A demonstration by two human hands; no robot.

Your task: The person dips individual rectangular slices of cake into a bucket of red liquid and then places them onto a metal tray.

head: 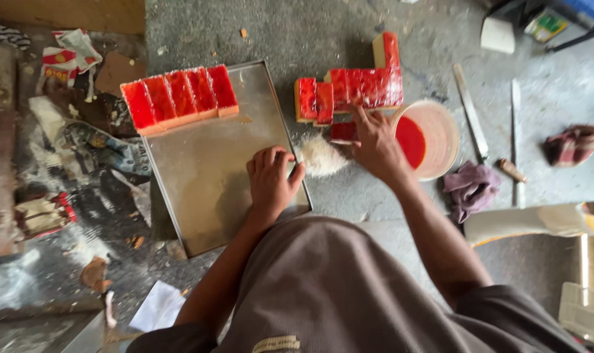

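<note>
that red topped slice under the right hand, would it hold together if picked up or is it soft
Probably soft: the slice looks like layered cake with a glossy red top, so it may bend or crumble. The wet-looking glaze could be sticky or slippery. The right hand touches it with fingertips only, hinting at delicacy.

Stained grey concrete floor (323,33), daylit

A: What sort of place is this?
B: A small food workshop: red-topped cake slices (179,98) on a metal tray (212,189), long knives (470,111), a tub of red glaze (431,137), a stained grey worktop (323,39).
</note>
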